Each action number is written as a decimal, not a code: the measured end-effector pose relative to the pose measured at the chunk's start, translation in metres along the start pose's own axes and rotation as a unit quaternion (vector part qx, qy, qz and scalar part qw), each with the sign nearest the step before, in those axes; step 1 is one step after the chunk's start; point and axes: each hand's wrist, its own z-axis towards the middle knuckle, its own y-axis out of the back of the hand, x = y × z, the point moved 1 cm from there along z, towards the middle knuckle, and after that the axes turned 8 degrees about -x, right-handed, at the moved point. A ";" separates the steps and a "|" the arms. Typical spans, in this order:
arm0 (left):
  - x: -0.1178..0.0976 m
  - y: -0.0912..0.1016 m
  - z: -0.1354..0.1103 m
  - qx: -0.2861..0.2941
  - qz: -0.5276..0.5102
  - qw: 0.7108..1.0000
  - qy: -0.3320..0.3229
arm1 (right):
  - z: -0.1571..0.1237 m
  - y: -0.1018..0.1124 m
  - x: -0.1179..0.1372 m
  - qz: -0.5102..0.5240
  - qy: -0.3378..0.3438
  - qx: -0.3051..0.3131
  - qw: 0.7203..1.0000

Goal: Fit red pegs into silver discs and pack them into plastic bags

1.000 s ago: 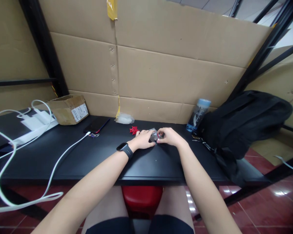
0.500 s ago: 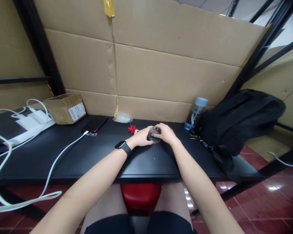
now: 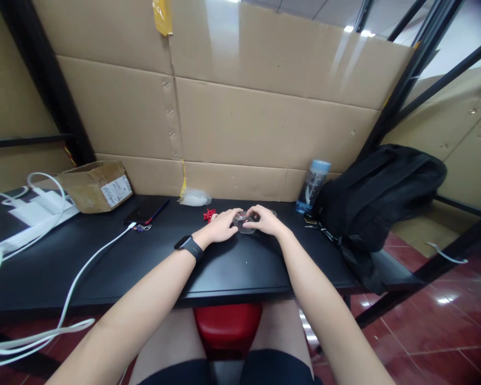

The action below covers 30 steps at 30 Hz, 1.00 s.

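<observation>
L hand (image 3: pixel 223 225) & R hand (image 3: pixel 264 220) half-curled, holding clr item (image 3: pixel 246 230).

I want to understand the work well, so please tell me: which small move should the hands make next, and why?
Perhaps the left hand should steady the clear item while the right hand adjusts it gently. Both hands frame it from opposite sides, with the right fingers curled at it. What exactly they grip is too small to tell.

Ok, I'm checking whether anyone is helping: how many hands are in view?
2: the left hand and the right hand, on either side of a small clear plastic item.
</observation>
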 end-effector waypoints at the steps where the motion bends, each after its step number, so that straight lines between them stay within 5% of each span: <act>1: 0.002 0.000 0.000 0.004 0.018 1.000 -0.001 | -0.001 0.003 -0.003 0.004 -0.001 0.005 1.000; 9: 0.009 -0.004 -0.001 0.017 0.090 0.996 0.003 | -0.001 0.003 -0.008 -0.103 -0.007 0.037 0.994; 22: -0.001 0.005 -0.001 -0.031 0.074 0.996 0.038 | -0.002 0.005 -0.012 -0.073 -0.045 0.004 0.996; 30: 0.003 0.005 -0.001 0.014 0.083 0.995 0.062 | -0.003 0.003 -0.015 -0.060 -0.016 0.007 0.998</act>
